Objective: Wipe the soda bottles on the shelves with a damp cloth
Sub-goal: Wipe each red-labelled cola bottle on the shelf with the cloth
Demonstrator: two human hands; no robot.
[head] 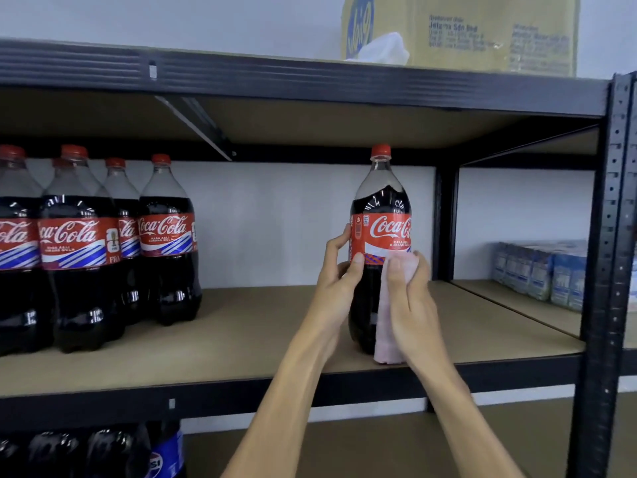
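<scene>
Two bare forearms rise from the bottom edge, cut off below the elbows. At the lower left, a row of dark bottles [69,450] on the shelf below shows only its shoulders. One blue label there reads in part "psi"; the rest is out of frame.

The left hand [339,270] grips the left side of a big bottle [381,215], with the thumb across the front at the label's lower edge and the fingers curled behind. The right hand [410,294] holds a pale pink cloth [387,329] against the bottle's right front. Its fingers are bent over the top of the cloth and slightly blurred. The cloth hangs to the shelf and hides the bottle's lower right side.

The bottle stands upright near the front of the brown shelf board [241,339], right of the middle. It has a red cap and a red label reading "Coca-Cola"; the smaller print is hard to read.

Well apart at the left stands a cluster of cola bottles [79,253] with the same labels, the leftmost cut by the frame.

A black metal post [613,236] with holes frames the right side. Beyond it, blue and white cartons [541,274] sit on a neighbouring shelf, their print illegible.

On the top shelf a yellow cardboard box [482,32] bears "Sdn Bhd" among blurred print, with a white wad [382,50] beside it. A pale wall [275,219] lies behind.
</scene>
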